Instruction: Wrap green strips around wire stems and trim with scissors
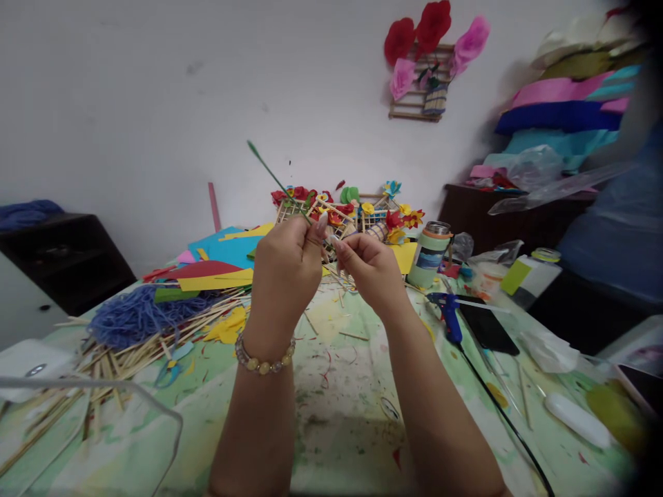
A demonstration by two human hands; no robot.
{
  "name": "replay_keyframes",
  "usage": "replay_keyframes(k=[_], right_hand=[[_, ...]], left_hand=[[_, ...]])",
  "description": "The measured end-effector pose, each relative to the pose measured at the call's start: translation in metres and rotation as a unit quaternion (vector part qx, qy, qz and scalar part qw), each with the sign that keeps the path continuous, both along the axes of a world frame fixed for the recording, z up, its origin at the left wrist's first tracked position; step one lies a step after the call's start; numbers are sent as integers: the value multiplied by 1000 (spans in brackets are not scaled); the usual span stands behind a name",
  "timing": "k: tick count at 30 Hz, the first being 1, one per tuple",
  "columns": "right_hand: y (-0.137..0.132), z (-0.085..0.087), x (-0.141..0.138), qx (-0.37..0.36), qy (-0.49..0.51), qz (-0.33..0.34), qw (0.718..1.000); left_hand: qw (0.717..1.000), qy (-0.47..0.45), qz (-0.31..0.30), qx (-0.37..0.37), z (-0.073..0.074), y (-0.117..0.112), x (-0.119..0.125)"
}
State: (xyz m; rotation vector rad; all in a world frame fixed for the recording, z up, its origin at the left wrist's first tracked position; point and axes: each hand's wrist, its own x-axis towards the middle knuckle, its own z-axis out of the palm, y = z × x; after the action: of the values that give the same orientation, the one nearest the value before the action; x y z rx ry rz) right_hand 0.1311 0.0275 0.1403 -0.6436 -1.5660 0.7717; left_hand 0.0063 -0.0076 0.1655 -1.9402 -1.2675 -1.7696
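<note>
Both hands are raised over the middle of the table, close together with fingertips almost meeting. My left hand, a beaded bracelet on its wrist, is closed around a thin green stem. The stem slants up and to the left, and its far tip is slightly thicker. My right hand is pinched shut just right of the left fingertips. Whatever lies between its thumb and finger is too small to make out. Behind the hands stand small stick frames with paper flowers, partly covered by them.
On the left lie blue yarn, wooden sticks, scissors and coloured paper. To the right are a bottle, a blue glue gun with its cord, and a black phone. A person stands at far right.
</note>
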Motion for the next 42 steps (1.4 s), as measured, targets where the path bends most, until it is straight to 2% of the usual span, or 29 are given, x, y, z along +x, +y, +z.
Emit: replay_keyframes(k=[5, 11, 21, 26, 31, 34, 38, 42], right_hand=[[-1, 2, 0, -40, 10, 33, 999], [-3, 4, 0, -64, 39, 73, 995], [-6, 4, -3, -81, 65, 126, 987], [-6, 1, 0, -99, 76, 221, 967], [-6, -1, 0, -138, 95, 327, 930], [-7, -1, -2, -154, 107, 376, 908], [-9, -1, -5, -150, 100, 396, 901], [-12, 0, -7, -131, 86, 331, 930]], left_hand=[[999, -10, -49, -13, 0, 0, 0], [988, -94, -115, -32, 0, 4, 0], [971, -153, -177, -51, -2, 9, -4], [961, -161, -220, -50, -2, 9, -6], [928, -183, -317, -70, -4, 14, -4], [914, -196, -350, -66, -6, 16, -2], [918, -200, -333, -85, -6, 15, 0], [925, -199, -300, -121, -5, 16, -1]])
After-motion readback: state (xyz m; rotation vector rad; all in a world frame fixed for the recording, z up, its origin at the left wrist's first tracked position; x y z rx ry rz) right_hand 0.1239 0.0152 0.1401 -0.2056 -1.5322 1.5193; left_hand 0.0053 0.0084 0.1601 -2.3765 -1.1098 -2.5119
